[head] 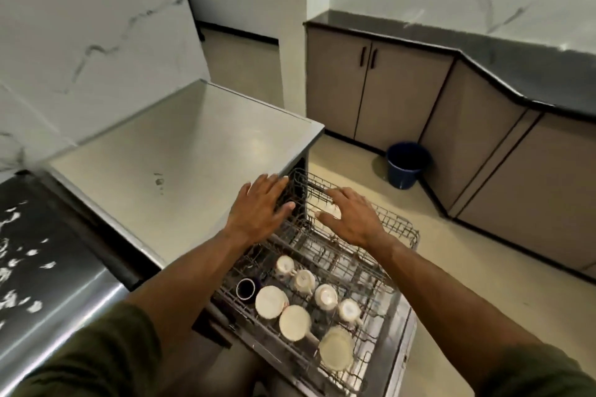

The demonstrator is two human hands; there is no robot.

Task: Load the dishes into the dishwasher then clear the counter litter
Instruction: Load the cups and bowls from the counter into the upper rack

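Pulled-out wire rack (371, 271) as the landmark, extended from the dishwasher (180, 151) over the lowered door (398, 348). Left hand (258, 209) above the rack's far left corner, at the front edge of the dishwasher's steel top, fingers straight and spread, holding nothing. Right hand (351, 216) above the far part of the rack, fingers likewise extended and loose, gripping nothing; just beneath its fingertips, a pale dish (332, 213), blurred, contact with it impossible to tell. In the near half of the rack, upturned white cups: four small ones in a diagonal row, first (285, 265), second (304, 280), third (326, 296), fourth (350, 311). Beside that row on the left, two larger white bowls (271, 301), the second (295, 322) touching the first. At the rack's near end, a translucent pale container (336, 350). At the rack's left edge, one dark blue cup (246, 288), rim up. Right of the rack, on the floor near the beige cabinets (400, 90), a blue bucket (407, 164), well apart from the rack. Left of the rack, beyond the dishwasher, a shiny steel surface (48, 267) with bright reflections. Olive sleeves (96, 358) on both forearms at the near edge.
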